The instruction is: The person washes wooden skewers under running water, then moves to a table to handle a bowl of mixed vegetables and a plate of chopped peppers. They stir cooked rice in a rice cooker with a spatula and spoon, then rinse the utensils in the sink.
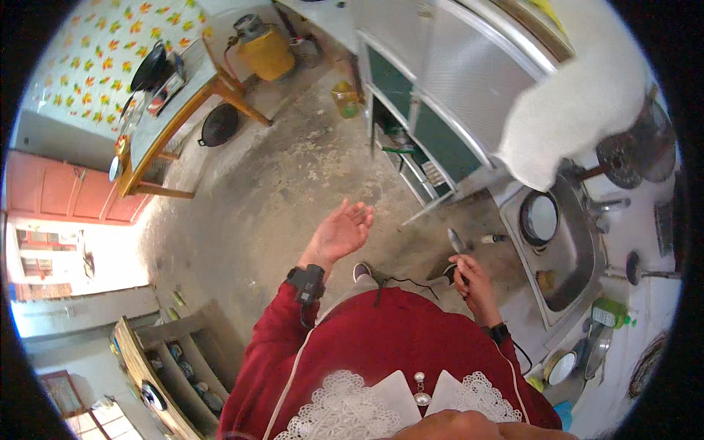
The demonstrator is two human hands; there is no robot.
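My left hand (344, 231) is held out over the concrete floor, palm up, with its fingers slightly curled and nothing in it. In my right hand (474, 280) is a small tool with a grey, pointed blade-like head (456, 241); whether it is a knife or a spoon I cannot tell. The fingers wrap its handle, and its head points away from me. To the right of that hand lies a steel sink (583, 275), holding a round pan or bowl with a pale inside (540, 216) and a brownish sponge or cloth (546, 280).
A white-framed cabinet (467, 82) with an open lower part stands ahead, a white cloth-like cover (572, 115) beside it. At the upper left are a wooden table (206, 82), a black wok (219, 125) and a yellow gas cylinder (267, 52). Shelves (187, 357) stand lower left; a green bottle (608, 313) is by the sink.
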